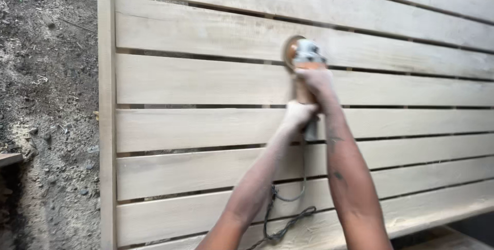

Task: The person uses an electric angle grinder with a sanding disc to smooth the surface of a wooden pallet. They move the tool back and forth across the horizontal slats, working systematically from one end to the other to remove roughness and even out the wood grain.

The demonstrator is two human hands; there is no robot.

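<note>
**Ana:** Grinder point(302, 57), orange and grey, sits out at the far end of both arms, its round disc pressed flat against one pale slat of the wooden panel point(206, 82).

**Ben:** Who has it, and how?

**Ana:** Both hands. The right hand point(317, 82) is wrapped around the body just behind the head, fingers clenched on it. The left hand point(298, 116) is closed around the rear of the handle, just below the right and touching it. Both are coated in pale dust, as are the forearms.

**Ben:** Any containers about, bins or boxes?

**Ana:** I can make out none to speak of. The panel itself is only horizontal slats with dark gaps between, joined to an upright board point(106, 126) well to the left of the hands.

**Ben:** And the lead?

**Ana:** A dark cable point(288, 219) drops from below the left hand, loops between the two forearms and lies on a lower slat near the elbows.

**Ben:** What is hard to see?

**Ana:** The disc is blurred, so its surface cannot be read. The hands cover most of the grinder's body, and the switch is hidden. The panel runs out of view at the top, right and bottom. Left of the upright board is bare earth point(49, 100) with small stones and pale dust; a bit of wood point(9, 158) at that edge is cut off.
</note>
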